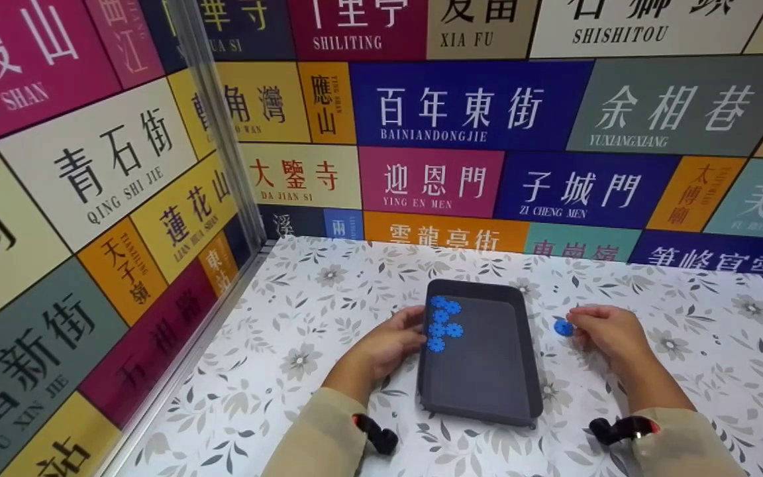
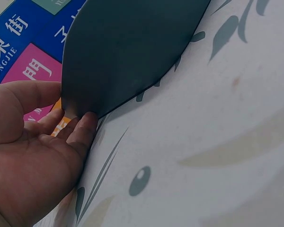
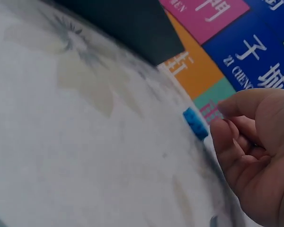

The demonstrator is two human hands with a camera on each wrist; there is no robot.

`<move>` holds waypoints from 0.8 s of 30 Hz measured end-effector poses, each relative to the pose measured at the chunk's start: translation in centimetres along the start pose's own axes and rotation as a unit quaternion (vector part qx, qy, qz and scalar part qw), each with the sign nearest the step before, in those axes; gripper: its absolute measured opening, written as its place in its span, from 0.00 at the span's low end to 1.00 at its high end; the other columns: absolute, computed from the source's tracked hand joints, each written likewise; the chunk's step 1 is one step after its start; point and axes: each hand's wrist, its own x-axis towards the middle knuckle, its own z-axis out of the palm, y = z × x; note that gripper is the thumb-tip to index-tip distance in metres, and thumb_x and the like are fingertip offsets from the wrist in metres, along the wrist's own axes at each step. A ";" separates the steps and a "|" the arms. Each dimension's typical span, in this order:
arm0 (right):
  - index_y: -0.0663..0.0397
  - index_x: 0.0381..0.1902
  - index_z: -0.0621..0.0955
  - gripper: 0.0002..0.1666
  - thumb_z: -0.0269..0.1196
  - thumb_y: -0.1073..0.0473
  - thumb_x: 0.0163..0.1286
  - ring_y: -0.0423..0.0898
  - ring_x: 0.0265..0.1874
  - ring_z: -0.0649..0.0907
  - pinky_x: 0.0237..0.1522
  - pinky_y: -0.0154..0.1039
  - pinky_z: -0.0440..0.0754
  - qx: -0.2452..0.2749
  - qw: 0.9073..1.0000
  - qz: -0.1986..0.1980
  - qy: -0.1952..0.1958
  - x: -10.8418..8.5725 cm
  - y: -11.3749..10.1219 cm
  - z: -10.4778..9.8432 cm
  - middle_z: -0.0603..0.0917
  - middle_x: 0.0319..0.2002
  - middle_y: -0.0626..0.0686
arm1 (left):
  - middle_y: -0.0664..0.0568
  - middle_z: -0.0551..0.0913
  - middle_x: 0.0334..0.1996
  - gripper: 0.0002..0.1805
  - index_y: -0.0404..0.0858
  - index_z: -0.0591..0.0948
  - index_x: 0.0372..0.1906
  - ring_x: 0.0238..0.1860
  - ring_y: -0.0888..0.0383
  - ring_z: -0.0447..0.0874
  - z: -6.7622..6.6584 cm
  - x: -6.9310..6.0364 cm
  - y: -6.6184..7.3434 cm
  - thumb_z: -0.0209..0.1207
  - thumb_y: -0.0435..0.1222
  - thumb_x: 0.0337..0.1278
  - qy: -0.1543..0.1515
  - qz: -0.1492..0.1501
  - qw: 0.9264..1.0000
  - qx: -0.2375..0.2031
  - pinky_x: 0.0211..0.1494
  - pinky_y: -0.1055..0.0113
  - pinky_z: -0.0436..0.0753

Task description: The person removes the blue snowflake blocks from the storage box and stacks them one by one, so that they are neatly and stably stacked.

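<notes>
A dark grey tray (image 1: pixel 481 371) stands on the table, with several blue notched discs (image 1: pixel 439 330) at its left side. My left hand (image 1: pixel 391 341) touches the outside of the tray's left wall with relaxed fingers; in the left wrist view, that hand (image 2: pixel 42 142) has its fingertips against the dark wall (image 2: pixel 118 52). To the right of the tray, my right hand (image 1: pixel 610 334) pinches a blue disc (image 1: pixel 563 327) at its edge. The right wrist view shows the disc (image 3: pixel 195 124) edge-on at the fingertips of the hand (image 3: pixel 260 146).
A white cloth with grey leaves and flowers (image 1: pixel 328 311) covers the table. Coloured panels with characters (image 1: pixel 461 106) rise behind it and on the left. A metal corner post (image 1: pixel 216 119) stands at the back left. Part of the tray (image 3: pixel 132 28) shows in the right wrist view.
</notes>
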 end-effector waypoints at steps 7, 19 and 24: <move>0.57 0.59 0.86 0.28 0.73 0.44 0.71 0.36 0.31 0.86 0.39 0.32 0.88 0.002 0.998 -0.046 -0.038 -1.2 -3.1 1.5 0.89 0.34 0.36 | 0.39 0.69 0.79 0.40 0.36 0.65 0.80 0.70 0.45 0.78 0.0 0.1 0.0 0.56 0.20 0.61 0.007 0.000 1.000 0.004 0.67 0.59 0.78; 0.63 0.56 0.86 0.24 0.70 0.49 0.74 0.38 0.27 0.84 0.34 0.34 0.88 0.038 0.992 -0.103 -0.067 -3.5 -7.8 5.7 0.86 0.29 0.39 | 0.39 0.69 0.80 0.40 0.37 0.66 0.80 0.73 0.45 0.76 0.1 -0.2 0.0 0.56 0.21 0.61 0.016 -0.004 1.000 0.001 0.69 0.59 0.78; 0.62 0.53 0.87 0.21 0.70 0.50 0.74 0.39 0.26 0.84 0.34 0.34 0.88 0.042 0.990 -0.109 -0.078 -3.6 -9.2 8.0 0.85 0.28 0.42 | 0.40 0.69 0.80 0.40 0.37 0.67 0.80 0.74 0.45 0.75 0.1 -0.2 0.1 0.57 0.21 0.61 0.018 -0.006 1.000 0.000 0.70 0.58 0.77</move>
